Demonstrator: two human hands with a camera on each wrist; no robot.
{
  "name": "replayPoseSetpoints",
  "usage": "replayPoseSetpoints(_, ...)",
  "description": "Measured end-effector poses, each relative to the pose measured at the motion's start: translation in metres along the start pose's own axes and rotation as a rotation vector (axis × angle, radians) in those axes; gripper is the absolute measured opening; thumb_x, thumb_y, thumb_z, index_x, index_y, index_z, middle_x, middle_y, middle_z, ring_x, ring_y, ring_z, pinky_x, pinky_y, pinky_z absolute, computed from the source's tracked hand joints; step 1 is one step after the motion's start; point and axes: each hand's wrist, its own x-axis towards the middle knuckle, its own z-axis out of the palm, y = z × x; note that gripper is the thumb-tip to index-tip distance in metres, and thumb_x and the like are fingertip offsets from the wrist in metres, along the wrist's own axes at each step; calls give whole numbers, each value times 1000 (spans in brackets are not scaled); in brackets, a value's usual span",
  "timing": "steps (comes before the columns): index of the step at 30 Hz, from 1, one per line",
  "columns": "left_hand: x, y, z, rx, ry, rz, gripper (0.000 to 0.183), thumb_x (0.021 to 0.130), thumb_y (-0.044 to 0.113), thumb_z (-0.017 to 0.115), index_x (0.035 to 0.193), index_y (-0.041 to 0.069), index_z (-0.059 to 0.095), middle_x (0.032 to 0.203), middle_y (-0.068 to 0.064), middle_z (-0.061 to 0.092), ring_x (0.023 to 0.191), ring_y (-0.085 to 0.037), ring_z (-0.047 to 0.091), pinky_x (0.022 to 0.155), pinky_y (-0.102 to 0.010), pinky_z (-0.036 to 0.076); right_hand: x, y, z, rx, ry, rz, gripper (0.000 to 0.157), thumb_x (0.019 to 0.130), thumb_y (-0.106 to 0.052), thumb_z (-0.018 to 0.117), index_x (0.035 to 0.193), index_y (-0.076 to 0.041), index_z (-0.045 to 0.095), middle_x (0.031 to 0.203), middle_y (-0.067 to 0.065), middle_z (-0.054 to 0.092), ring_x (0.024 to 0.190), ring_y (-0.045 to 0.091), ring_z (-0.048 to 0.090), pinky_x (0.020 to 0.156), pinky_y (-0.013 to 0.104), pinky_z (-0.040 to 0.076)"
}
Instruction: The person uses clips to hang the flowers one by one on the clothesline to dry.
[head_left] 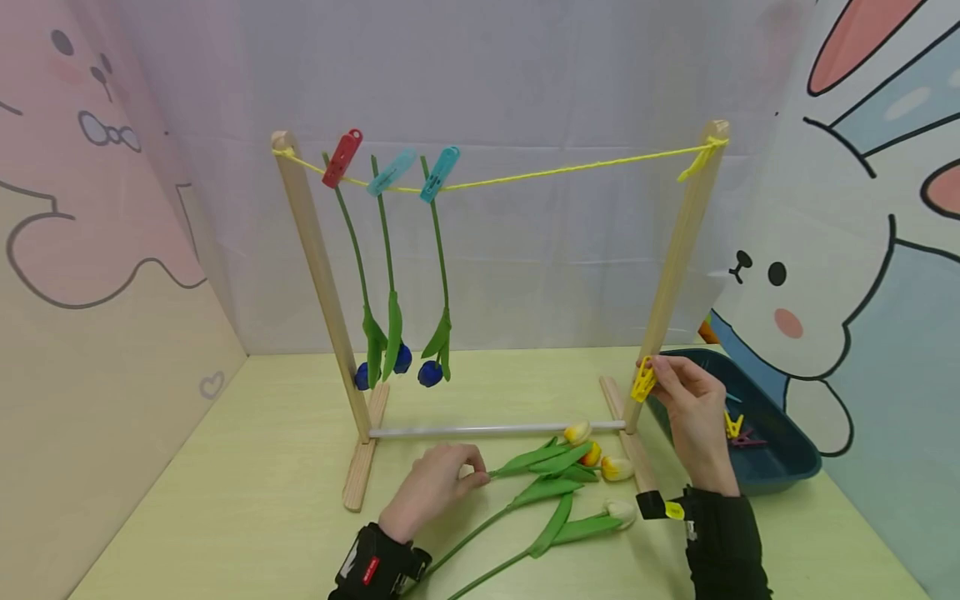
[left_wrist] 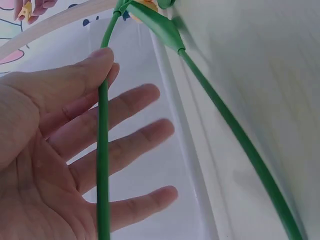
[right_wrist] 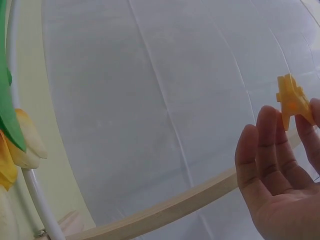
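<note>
In the head view my left hand (head_left: 438, 485) is low over the table at the middle. Its thumb and index finger pinch the green stem (left_wrist: 103, 150) of an artificial tulip, the other fingers spread behind it. Yellow and white tulip heads (head_left: 617, 468) lie to the right of that hand. My right hand (head_left: 693, 408) is raised beside the right post and pinches a yellow clothespin (head_left: 643, 381) between thumb and fingers. The right wrist view shows this clothespin (right_wrist: 293, 100) with its jaws pointing up.
A yellow cord (head_left: 555, 172) spans two wooden posts (head_left: 318, 275). One red clothespin (head_left: 342, 158) and two blue ones (head_left: 440, 175) hold blue tulips (head_left: 430, 373) upside down on it. A white bar (head_left: 495, 430) joins the feet. At right, a dark basin (head_left: 787, 467) holds more clothespins (head_left: 732, 425).
</note>
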Motion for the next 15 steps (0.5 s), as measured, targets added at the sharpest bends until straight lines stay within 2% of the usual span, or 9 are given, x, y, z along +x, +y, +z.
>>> replayPoseSetpoints(3, 1, 1, -2, -35, 66, 30, 6, 91, 16, 74, 85, 15, 73, 82, 2, 73, 68, -4, 58, 59, -18, 43, 0, 0, 0, 1, -2, 0, 17, 102, -16, 59, 102, -7, 73, 96, -4, 74, 84, 12, 65, 80, 16, 59)
replayPoseSetpoints(6, 3, 1, -4, -81, 103, 50, 7, 93, 12, 71, 86, 12, 72, 76, 0, 71, 62, 1, 53, 54, -17, 42, 0, -1, -1, 5, -6, -1, 17, 102, -15, 58, 102, -7, 73, 96, -4, 74, 85, 12, 65, 81, 16, 59)
replayPoseSetpoints(12, 6, -3, -4, -149, 121, 40, 9, 97, 13, 66, 90, 13, 72, 73, 6, 68, 59, 2, 49, 53, -17, 39, -1, -1, -1, 8, -3, 9, 16, 102, -16, 59, 101, -8, 73, 97, -5, 74, 87, 11, 66, 84, 16, 59)
replayPoseSetpoints(15, 8, -5, -4, -207, 118, 24, 10, 99, 15, 64, 94, 14, 73, 74, 1, 68, 58, 1, 47, 53, -17, 37, -1, -1, -2, 10, -5, 17, 16, 101, -18, 60, 101, -9, 73, 97, -5, 74, 89, 10, 67, 85, 16, 59)
